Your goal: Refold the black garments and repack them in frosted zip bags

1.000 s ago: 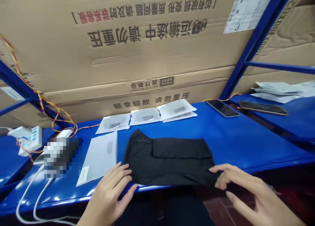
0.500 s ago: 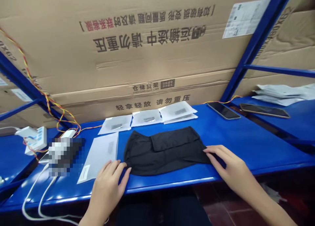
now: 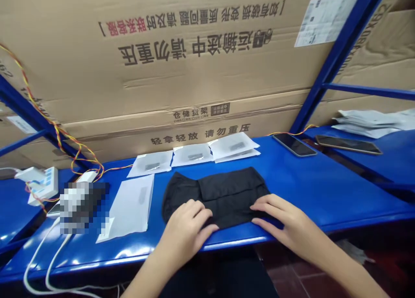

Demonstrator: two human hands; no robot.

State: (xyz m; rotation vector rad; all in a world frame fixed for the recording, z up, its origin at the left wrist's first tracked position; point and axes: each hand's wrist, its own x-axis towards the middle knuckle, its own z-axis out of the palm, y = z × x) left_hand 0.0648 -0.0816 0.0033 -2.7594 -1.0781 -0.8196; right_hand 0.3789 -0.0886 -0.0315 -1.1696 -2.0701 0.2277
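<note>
A folded piece of thin black cloth (image 3: 233,183) lies flat near the front edge of the blue shelf, with a flap turned over along its far side. My left hand (image 3: 189,224) rests on its near left part, fingers on the cloth and thumb apart at the near edge. At the right end, the fingertips of my right hand (image 3: 279,213) touch the fabric, its thumb spread away beside the near edge. Both hands are open. What lies under the left palm is hidden.
Several flat white packets (image 3: 193,155) line the back of the shelf; another packet (image 3: 129,207) lies left. A phone (image 3: 294,145) sits at back right, a second phone (image 3: 348,145) beyond it. White cables (image 3: 48,263) hang at left. A large cardboard box (image 3: 194,81) stands behind.
My left hand has moved right onto the cloth from its left corner. My right hand has moved left, and the cloth's right corner no longer sticks out.
</note>
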